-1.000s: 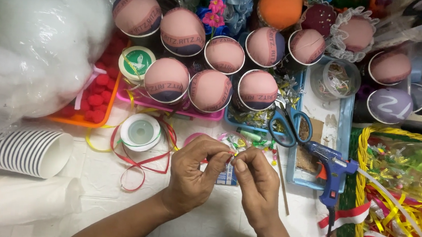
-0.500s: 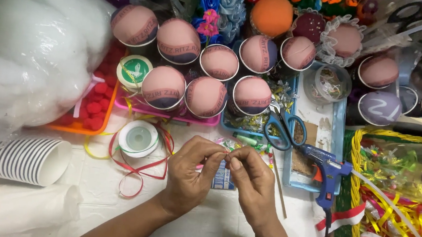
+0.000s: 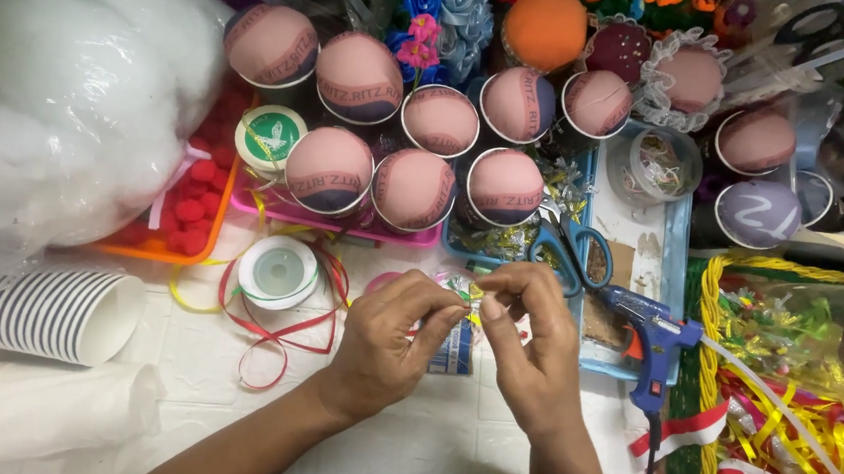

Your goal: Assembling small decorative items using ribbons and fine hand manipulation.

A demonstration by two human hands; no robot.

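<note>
My left hand (image 3: 396,340) and my right hand (image 3: 529,346) meet at the middle of the white table, fingertips pinched together on a tiny shiny ribbon piece (image 3: 468,292) of green, yellow and pink. The piece is mostly hidden by my fingers. Under the hands lies a small blue-and-white packet (image 3: 453,353). Just beyond them stand several cups capped with pink fabric domes (image 3: 413,188), and blue-handled scissors (image 3: 570,249) rest on a blue tray (image 3: 683,250).
A blue glue gun (image 3: 651,337) lies right of my hands. A yellow-rimmed basket of ribbons (image 3: 789,416) fills the right. A white ribbon spool (image 3: 279,272) with red ribbon, stacked paper cups (image 3: 35,312), white stuffing (image 3: 62,88) and an orange tray of red pom-poms (image 3: 188,211) sit left.
My right hand has lifted and shifted slightly away and to the right, its fingers rising above the pinch point. The left hand has stayed almost in place.
</note>
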